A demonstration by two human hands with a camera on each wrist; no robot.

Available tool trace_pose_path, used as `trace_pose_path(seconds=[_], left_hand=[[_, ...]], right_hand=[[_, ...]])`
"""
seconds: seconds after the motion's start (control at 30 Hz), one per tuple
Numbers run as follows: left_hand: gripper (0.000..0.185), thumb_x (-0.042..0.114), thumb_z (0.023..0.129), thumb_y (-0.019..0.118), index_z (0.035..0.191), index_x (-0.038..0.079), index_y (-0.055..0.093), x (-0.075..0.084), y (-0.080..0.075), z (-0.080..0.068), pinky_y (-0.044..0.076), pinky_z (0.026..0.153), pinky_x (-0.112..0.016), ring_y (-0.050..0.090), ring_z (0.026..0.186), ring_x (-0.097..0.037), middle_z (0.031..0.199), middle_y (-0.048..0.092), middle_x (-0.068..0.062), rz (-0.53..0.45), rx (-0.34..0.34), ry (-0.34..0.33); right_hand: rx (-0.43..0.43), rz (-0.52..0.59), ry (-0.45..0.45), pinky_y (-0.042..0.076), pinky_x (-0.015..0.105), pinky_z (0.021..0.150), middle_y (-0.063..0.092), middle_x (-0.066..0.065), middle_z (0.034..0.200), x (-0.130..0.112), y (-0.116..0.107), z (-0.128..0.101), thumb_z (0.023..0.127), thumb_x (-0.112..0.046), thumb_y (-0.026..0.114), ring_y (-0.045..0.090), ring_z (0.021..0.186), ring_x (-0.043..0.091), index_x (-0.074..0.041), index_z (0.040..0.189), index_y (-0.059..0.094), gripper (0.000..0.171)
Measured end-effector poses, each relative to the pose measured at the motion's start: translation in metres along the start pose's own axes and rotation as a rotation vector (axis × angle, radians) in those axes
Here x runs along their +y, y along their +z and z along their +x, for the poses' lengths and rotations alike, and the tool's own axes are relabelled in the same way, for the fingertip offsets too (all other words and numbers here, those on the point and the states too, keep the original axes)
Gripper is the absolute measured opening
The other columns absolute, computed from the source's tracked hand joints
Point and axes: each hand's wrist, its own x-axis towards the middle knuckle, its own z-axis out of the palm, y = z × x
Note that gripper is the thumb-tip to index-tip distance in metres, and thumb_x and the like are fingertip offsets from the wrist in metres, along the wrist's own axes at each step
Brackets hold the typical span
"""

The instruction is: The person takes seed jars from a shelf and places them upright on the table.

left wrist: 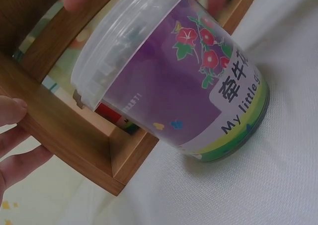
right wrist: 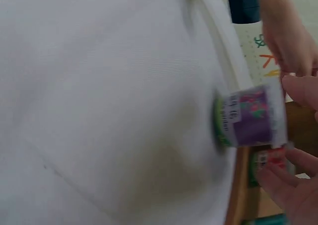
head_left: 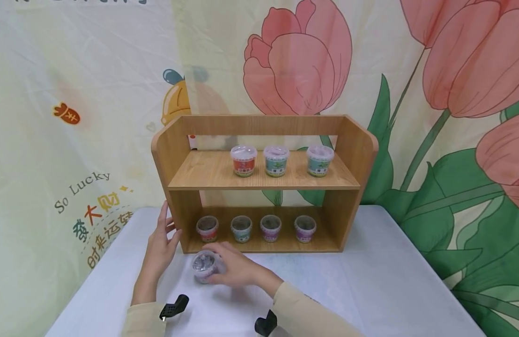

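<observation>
In the head view, a wooden shelf [head_left: 263, 182] stands toward the counter's [head_left: 394, 285] far edge. Its upper board bears a red tub [head_left: 244, 166] and two green tubs [head_left: 276, 164]; its lower board, four more tubs [head_left: 241, 230]. The loose purple tub [head_left: 203, 263] is just before the shelf's front left corner, the right hand [head_left: 236, 266] around its lid. With seven placed and one off, shelving looks nearly finished, or unloading barely begun.

In the left wrist view, the left hand [left wrist: 17, 145] lies extended at the shelf's left side, holding no tub.

In the right wrist view, thumb and fingers bracket the loose tub's lid; whether they grip it, I cannot tell.
</observation>
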Motion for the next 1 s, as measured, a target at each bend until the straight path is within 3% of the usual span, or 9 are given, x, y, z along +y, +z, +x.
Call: trace_pose_path(seconds=[0.27, 0.53, 0.7, 1.0], left_hand=[[0.106, 0.0, 0.105, 0.063, 0.169, 0.046, -0.008, 0.001, 0.002, 0.003, 0.055, 0.097, -0.066, 0.058, 0.132, -0.052, 0.154, 0.051, -0.03, -0.001, -0.013, -0.023], [0.107, -0.001, 0.104, 0.063, 0.169, 0.046, -0.009, 0.002, 0.0, 0.001, 0.055, 0.097, -0.067, 0.058, 0.132, -0.052, 0.154, 0.051, -0.03, 0.003, -0.011, -0.029], [0.108, -0.001, 0.105, 0.063, 0.169, 0.046, -0.009, 0.002, 0.0, 0.0, 0.055, 0.098, -0.067, 0.058, 0.132, -0.052, 0.154, 0.051, -0.03, -0.004, -0.016, -0.033], [0.109, 0.002, 0.105, 0.063, 0.167, 0.05, -0.011, 0.001, 0.0, 0.0, 0.054, 0.1, -0.067, 0.055, 0.136, -0.052, 0.156, 0.048, -0.029, -0.008, -0.023, -0.048]], right_hand=[[0.184, 0.053, -0.129, 0.052, 0.032, 0.112, 0.053, 0.003, 0.152, -0.041, -0.091, -0.021, 0.101, -0.016, 0.076, 0.058, 0.133, 0.018, -0.016, 0.155, 0.05, 0.06], [0.455, 0.025, -0.161, 0.055, 0.042, 0.111, 0.055, 0.015, 0.147, -0.063, -0.163, -0.027, 0.099, -0.008, 0.075, 0.061, 0.131, 0.032, -0.007, 0.15, 0.053, 0.055], [0.505, 0.031, -0.101, 0.05, 0.047, 0.116, 0.049, 0.021, 0.155, -0.065, -0.183, -0.024, 0.1, -0.012, 0.075, 0.055, 0.14, 0.039, -0.007, 0.155, 0.047, 0.062], [0.445, -0.036, 0.05, 0.043, 0.056, 0.121, 0.035, 0.017, 0.169, -0.068, -0.189, -0.005, 0.1, -0.022, 0.076, 0.046, 0.148, 0.043, -0.014, 0.167, 0.029, 0.083]])
